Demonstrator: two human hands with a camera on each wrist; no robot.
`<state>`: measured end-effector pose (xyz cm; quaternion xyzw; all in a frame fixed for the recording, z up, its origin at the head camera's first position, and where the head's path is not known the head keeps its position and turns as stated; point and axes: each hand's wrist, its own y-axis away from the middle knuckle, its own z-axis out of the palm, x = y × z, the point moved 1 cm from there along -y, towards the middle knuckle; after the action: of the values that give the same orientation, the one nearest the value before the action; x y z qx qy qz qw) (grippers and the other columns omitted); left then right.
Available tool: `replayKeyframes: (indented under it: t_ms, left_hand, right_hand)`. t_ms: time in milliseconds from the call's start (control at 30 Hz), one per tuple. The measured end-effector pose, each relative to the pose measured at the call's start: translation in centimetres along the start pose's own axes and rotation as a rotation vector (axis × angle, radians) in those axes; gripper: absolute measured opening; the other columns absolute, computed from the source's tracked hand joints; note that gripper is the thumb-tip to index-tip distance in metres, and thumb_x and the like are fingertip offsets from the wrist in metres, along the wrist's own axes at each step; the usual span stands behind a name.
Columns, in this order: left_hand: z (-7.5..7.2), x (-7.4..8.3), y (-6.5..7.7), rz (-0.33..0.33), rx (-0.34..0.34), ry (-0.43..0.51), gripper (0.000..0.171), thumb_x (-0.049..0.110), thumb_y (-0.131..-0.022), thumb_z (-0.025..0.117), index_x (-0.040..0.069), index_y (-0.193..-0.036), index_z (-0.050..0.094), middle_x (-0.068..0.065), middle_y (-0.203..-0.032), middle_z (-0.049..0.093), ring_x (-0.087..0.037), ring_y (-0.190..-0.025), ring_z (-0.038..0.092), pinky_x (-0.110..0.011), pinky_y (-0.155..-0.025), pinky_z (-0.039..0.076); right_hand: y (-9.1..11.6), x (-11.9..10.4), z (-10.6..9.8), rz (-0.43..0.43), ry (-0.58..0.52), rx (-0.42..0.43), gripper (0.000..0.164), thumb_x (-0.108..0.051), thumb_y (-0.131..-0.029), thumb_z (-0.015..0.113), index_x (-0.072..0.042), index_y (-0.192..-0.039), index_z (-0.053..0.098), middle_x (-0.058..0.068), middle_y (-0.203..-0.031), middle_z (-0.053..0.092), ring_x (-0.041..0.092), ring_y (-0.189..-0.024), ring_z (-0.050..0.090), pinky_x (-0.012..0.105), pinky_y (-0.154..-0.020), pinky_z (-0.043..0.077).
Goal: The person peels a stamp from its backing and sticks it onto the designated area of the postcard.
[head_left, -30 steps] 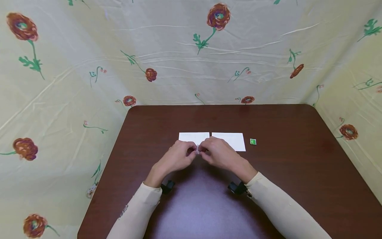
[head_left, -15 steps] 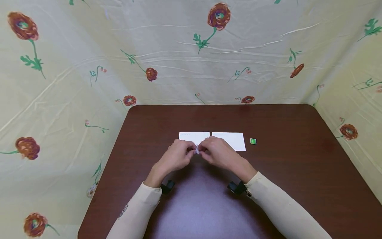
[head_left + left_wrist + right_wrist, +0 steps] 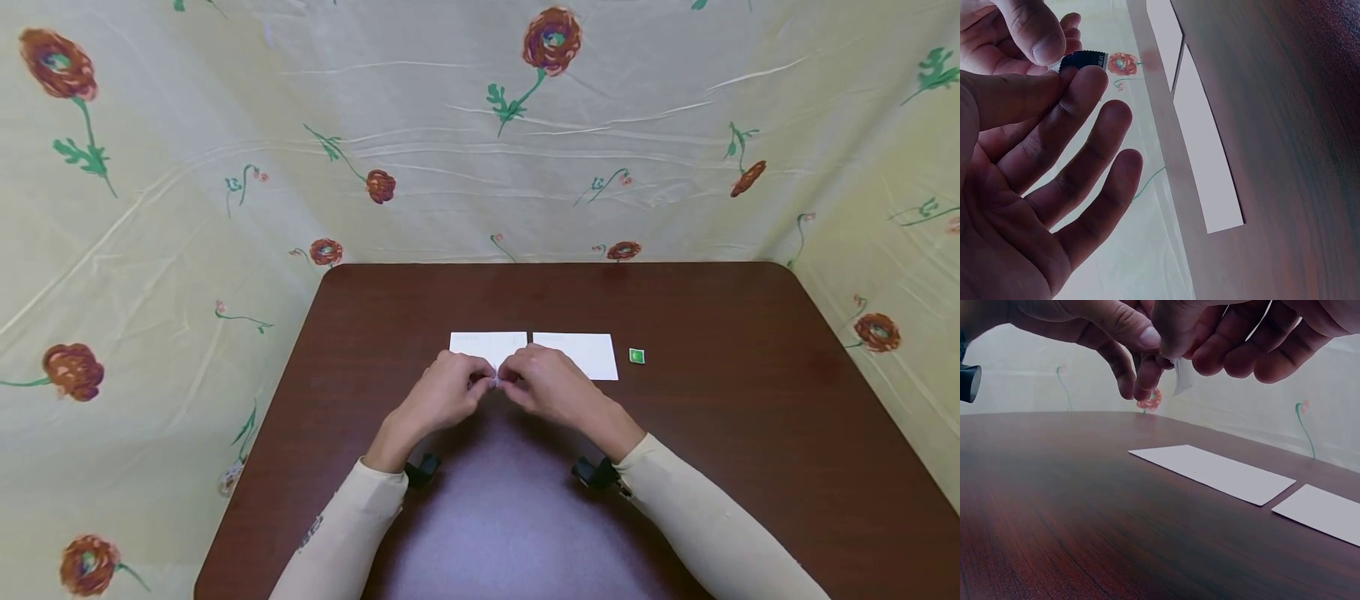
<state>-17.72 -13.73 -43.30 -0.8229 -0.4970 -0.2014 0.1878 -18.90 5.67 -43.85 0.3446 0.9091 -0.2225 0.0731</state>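
Observation:
In the head view my left hand point(image 3: 444, 392) and right hand point(image 3: 553, 385) meet fingertip to fingertip over the near edge of a white card point(image 3: 480, 343). Between thumb and index finger the left hand pinches a small dark stamp point(image 3: 1085, 60) with a serrated edge, clearest in the left wrist view. The right hand's thumb and finger grip the same small piece from the other side. In the right wrist view a thin, whitish slip point(image 3: 1182, 377) hangs below the pinching fingers. The fingers hide how slip and stamp are joined.
A second white card point(image 3: 588, 354) lies to the right of the first, a narrow gap between them. Farther right is a small green stamp-like square point(image 3: 637, 356). All rest on a dark brown table point(image 3: 720, 467), with a flowered sheet point(image 3: 420, 100) behind.
Both hands stay at nearly the same spot, with only slight finger movement around the small stamp. The cards and green square have not moved.

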Motion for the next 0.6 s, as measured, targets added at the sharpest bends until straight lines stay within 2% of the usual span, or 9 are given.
replayKeyframes:
  t_ms: [67,233,467,600]
  left_hand:
    - [-0.01,0.01,0.01,0.003,0.002,-0.001,0.008,0.019,-0.093,0.070,0.021,-0.091,0.078,0.007,-0.080,0.073,-0.008,-0.068,0.057,-0.028,-0.061,0.047]
    - [-0.03,0.13,0.05,-0.012,0.019,-0.014,0.009,0.019,-0.091,0.070,0.023,-0.088,0.078,0.014,-0.076,0.069,-0.007,-0.067,0.057,-0.027,-0.061,0.047]
    - [0.04,0.18,0.16,-0.039,0.021,-0.001,0.010,0.018,-0.089,0.067,0.017,-0.086,0.077,0.014,-0.074,0.066,-0.008,-0.063,0.055,-0.028,-0.059,0.046]
    - [-0.03,0.16,0.22,-0.041,0.036,-0.011,0.010,0.019,-0.088,0.068,0.021,-0.080,0.073,0.014,-0.069,0.063,-0.007,-0.059,0.053,-0.027,-0.056,0.045]
  right_hand:
    - [0.04,0.00,0.09,0.001,0.008,0.006,0.005,-0.020,-0.090,0.072,-0.018,-0.094,0.074,-0.009,-0.085,0.069,0.009,-0.078,0.058,0.027,-0.072,0.050]
    - [0.04,-0.11,0.23,0.009,0.031,0.013,0.005,-0.019,-0.091,0.069,-0.018,-0.092,0.074,-0.009,-0.084,0.069,0.008,-0.076,0.059,0.028,-0.071,0.050]
    - [0.04,-0.16,0.25,0.036,0.052,0.022,0.005,-0.021,-0.090,0.070,-0.020,-0.090,0.074,-0.010,-0.082,0.068,0.007,-0.074,0.059,0.028,-0.070,0.051]
    - [0.05,-0.12,0.22,0.060,0.056,0.024,0.004,-0.023,-0.090,0.071,-0.020,-0.090,0.074,-0.011,-0.081,0.068,0.007,-0.073,0.058,0.028,-0.069,0.050]
